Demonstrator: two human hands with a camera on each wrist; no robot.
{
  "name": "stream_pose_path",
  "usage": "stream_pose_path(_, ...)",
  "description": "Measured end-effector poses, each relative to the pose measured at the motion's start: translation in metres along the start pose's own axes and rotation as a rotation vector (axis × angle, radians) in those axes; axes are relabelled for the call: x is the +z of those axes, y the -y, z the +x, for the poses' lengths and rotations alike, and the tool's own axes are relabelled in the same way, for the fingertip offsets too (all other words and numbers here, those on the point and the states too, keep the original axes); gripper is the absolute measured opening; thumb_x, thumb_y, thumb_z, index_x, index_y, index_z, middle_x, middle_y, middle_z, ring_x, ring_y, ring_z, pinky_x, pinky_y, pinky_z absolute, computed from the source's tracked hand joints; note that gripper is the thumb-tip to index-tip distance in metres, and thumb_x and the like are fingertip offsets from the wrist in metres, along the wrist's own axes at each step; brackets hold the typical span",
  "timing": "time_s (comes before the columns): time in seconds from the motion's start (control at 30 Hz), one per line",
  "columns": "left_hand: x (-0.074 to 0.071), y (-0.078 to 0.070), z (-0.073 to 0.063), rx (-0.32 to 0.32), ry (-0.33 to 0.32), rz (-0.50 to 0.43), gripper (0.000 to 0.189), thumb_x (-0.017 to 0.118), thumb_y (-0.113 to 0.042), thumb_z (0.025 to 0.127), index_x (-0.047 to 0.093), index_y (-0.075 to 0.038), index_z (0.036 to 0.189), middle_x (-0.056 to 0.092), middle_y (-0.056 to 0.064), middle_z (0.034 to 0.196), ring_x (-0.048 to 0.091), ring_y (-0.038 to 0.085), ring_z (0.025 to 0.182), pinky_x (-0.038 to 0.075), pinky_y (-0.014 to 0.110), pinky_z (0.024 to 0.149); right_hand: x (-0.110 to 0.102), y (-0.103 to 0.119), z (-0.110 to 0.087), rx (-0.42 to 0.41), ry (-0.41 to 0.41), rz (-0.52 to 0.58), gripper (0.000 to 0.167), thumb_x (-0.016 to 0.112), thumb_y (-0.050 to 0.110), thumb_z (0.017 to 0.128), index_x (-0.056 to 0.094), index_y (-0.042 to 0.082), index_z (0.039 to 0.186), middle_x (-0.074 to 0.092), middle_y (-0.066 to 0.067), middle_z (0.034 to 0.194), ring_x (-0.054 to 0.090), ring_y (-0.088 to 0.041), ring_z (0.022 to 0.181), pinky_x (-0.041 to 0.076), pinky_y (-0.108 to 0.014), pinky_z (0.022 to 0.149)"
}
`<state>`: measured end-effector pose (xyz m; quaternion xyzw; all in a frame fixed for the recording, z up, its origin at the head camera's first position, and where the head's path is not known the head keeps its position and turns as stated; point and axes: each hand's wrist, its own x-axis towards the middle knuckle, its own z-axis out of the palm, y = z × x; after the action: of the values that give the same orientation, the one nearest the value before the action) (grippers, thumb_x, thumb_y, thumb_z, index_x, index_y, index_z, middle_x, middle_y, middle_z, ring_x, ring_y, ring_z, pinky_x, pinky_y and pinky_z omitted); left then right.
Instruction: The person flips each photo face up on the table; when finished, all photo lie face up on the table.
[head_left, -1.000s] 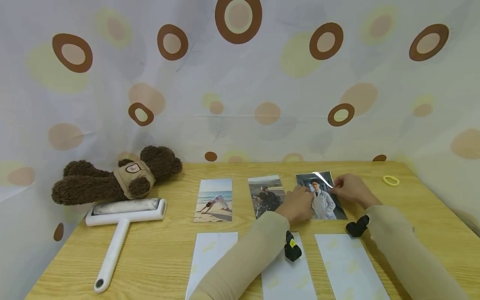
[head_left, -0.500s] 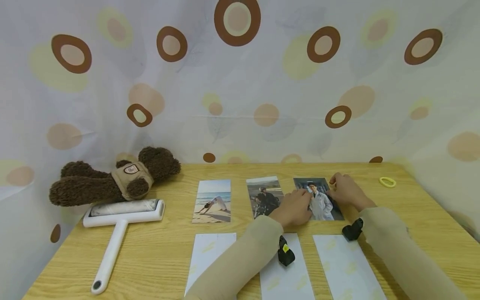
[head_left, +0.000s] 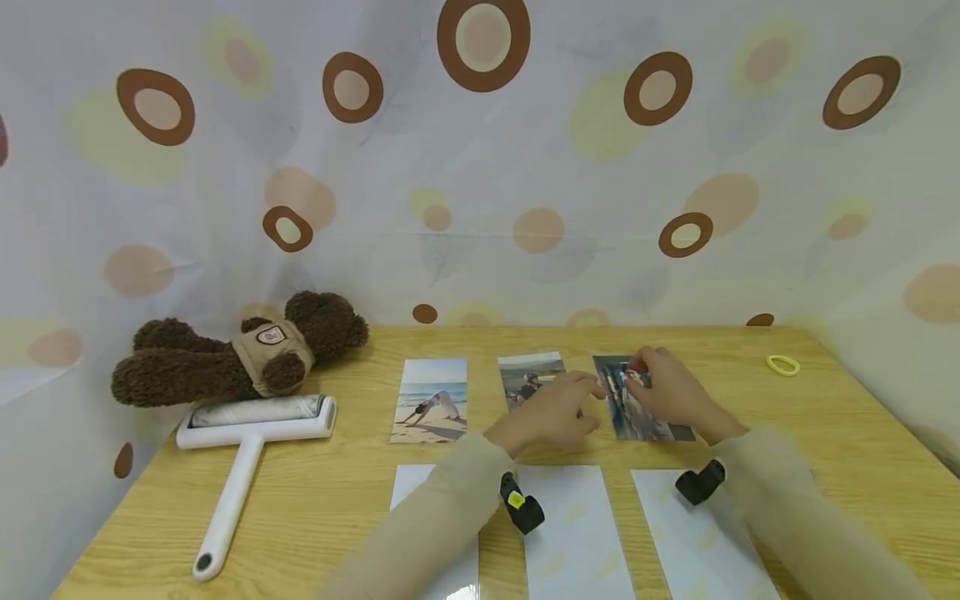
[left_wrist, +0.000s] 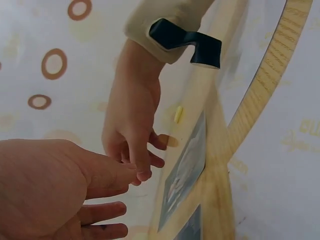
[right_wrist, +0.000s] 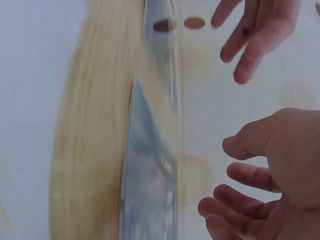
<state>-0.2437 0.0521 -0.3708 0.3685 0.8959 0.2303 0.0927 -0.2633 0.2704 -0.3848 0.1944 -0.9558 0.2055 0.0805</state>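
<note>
My left hand [head_left: 551,410] hovers over the middle photo [head_left: 517,377], which shows a motorcycle rider, and covers its lower part. Its fingers point right, loosely extended, and the left wrist view shows nothing in this hand [left_wrist: 45,190]. Above the right-hand photo [head_left: 637,423], a picture of a person in a white coat, is my right hand [head_left: 670,390]. Its fingers bend loosely with nothing between them in the right wrist view [right_wrist: 295,155]. A small reddish patch shows by its fingertips in the head view. That photo lies flat on the wooden table [head_left: 337,500].
Left in the row lies a beach photo [head_left: 431,392]. Nearer are three white sheets, including the middle one [head_left: 577,533] and the right one [head_left: 705,542]. A lint roller [head_left: 232,492] and teddy bear [head_left: 187,375] lie left, a yellow ring [head_left: 783,365] at back right.
My left hand has drawn left off the white-coat photo. My right hand has left that photo's right edge and moved left above it. The glare along the photo's top is gone.
</note>
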Motion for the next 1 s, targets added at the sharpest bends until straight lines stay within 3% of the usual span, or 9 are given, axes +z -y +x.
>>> stream_pose_path(0.17,-0.018,0.015,-0.028,0.046,-0.002,-0.056,0.039,0.054,-0.017,0.099,0.051,-0.006,0.136,0.034,0.012,0.153,0.029,0.027,0.144,0.029,0.040,0.115,0.008,0.029,0.000,-0.141,-0.030,0.030,0.013,0.064,0.003,0.089,0.058,-0.004,0.097,0.058,-0.014,0.088,0.051,-0.014,0.068,0.047,-0.030,0.060)
stream_pose_path(0.33,-0.033,0.032,-0.054,0.075,0.012,-0.075,0.039,0.056,-0.016,0.097,0.052,-0.002,0.133,0.035,0.016,0.152,0.031,0.029,0.142,0.030,0.042,0.114,0.016,0.063,-0.002,-0.284,-0.120,-0.006,0.010,0.067,0.002,0.086,0.060,0.003,0.094,0.059,-0.006,0.086,0.054,-0.013,0.067,0.048,-0.026,0.060)
stream_pose_path(0.43,-0.041,0.040,-0.070,0.069,0.023,-0.079,0.040,0.057,-0.017,0.096,0.051,-0.001,0.133,0.035,0.019,0.151,0.029,0.031,0.142,0.030,0.045,0.114,0.023,0.082,-0.002,-0.360,-0.131,-0.007,0.012,0.069,0.003,0.085,0.061,0.006,0.093,0.059,-0.003,0.087,0.055,-0.013,0.069,0.049,-0.026,0.062)
stream_pose_path(0.57,-0.044,0.050,-0.096,0.065,0.056,-0.080,0.042,0.057,-0.017,0.096,0.050,0.001,0.133,0.040,0.018,0.147,0.034,0.032,0.139,0.032,0.047,0.112,0.034,0.103,-0.005,-0.425,-0.077,0.009,0.011,0.070,0.005,0.084,0.060,0.009,0.090,0.057,0.001,0.084,0.052,-0.009,0.069,0.046,-0.023,0.060)
stream_pose_path(0.7,-0.039,0.062,-0.122,0.061,0.074,-0.079,0.042,0.059,-0.015,0.095,0.050,-0.001,0.133,0.049,0.014,0.138,0.042,0.029,0.132,0.036,0.044,0.108,0.047,0.121,-0.004,-0.458,-0.001,0.015,0.010,0.070,0.007,0.085,0.061,0.009,0.088,0.056,0.001,0.083,0.052,-0.009,0.069,0.045,-0.020,0.060)
stream_pose_path(0.87,-0.026,0.077,-0.148,0.024,0.029,-0.092,0.039,0.061,-0.014,0.094,0.052,-0.001,0.129,0.053,0.012,0.132,0.044,0.028,0.127,0.038,0.045,0.105,0.059,0.141,-0.004,-0.461,0.109,0.061,0.011,0.068,0.010,0.087,0.061,0.008,0.095,0.057,0.000,0.086,0.054,-0.011,0.073,0.046,-0.020,0.061)
stream_pose_path(1.0,-0.017,0.085,-0.167,0.022,-0.044,-0.041,0.033,0.064,-0.014,0.092,0.057,-0.003,0.123,0.056,0.009,0.126,0.047,0.026,0.122,0.039,0.043,0.103,0.066,0.152,-0.006,-0.444,0.234,0.069,0.016,0.068,0.015,0.088,0.061,0.008,0.101,0.057,0.000,0.091,0.051,-0.009,0.074,0.044,-0.020,0.063)
